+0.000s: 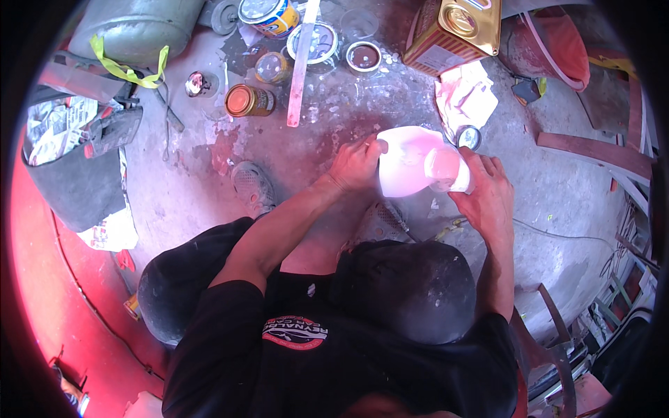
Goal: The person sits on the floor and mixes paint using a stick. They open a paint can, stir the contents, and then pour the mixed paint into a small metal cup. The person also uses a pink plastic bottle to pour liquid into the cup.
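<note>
My left hand (357, 164) pinches the left edge of a white, pink-lit plastic container (404, 164); glare washes out its details. At the container's right side, my right hand (488, 194) grips a small see-through cup (446, 169), which is tilted against it. Whether anything flows between the two cannot be made out. Just beyond the right hand, a small round can (468, 137) rests on the floor beside a crumpled white cloth or paper (465, 97).
Several paint cans stand ahead, among them a brown-orange tin (249, 101) and an open can of dark contents (364, 57). A long flat stick (304, 66) lies across one can. Farther right are a gold square tin (453, 35) and a red-lined bucket (550, 49).
</note>
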Tool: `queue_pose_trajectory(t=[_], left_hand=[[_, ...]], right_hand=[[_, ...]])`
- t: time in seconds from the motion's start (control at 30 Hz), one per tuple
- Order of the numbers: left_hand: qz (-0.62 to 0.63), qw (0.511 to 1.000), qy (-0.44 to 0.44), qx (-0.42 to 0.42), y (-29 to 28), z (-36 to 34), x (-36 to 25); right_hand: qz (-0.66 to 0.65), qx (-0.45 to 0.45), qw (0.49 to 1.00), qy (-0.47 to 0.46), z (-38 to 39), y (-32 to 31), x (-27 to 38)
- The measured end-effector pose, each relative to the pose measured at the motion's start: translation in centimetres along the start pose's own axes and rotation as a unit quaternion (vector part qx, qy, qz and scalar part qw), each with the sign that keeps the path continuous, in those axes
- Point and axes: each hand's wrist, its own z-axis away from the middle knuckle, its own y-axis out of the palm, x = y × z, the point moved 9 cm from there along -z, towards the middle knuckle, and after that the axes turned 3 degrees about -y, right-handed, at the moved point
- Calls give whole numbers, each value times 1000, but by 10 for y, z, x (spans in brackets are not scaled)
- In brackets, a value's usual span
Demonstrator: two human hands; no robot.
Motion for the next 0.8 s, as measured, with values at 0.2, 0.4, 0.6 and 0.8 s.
queue_pose_trajectory(t=[0.2,0.4,0.6,0.8], left_hand=[[-7,1000,-2,4,0,0,-1],[-7,1000,9,-14,-3,0,-3],[3,1000,3,-8,-2,0,-3],[7,1000,3,-4,-2,0,-2]], right_hand=[[1,8,1000,-1,-1,0,2],[7,-4,1000,-12,-1,-2,3],[17,-10,1000,-11,-1,-5,5],[19,-22,999,-20,0,-8,7]])
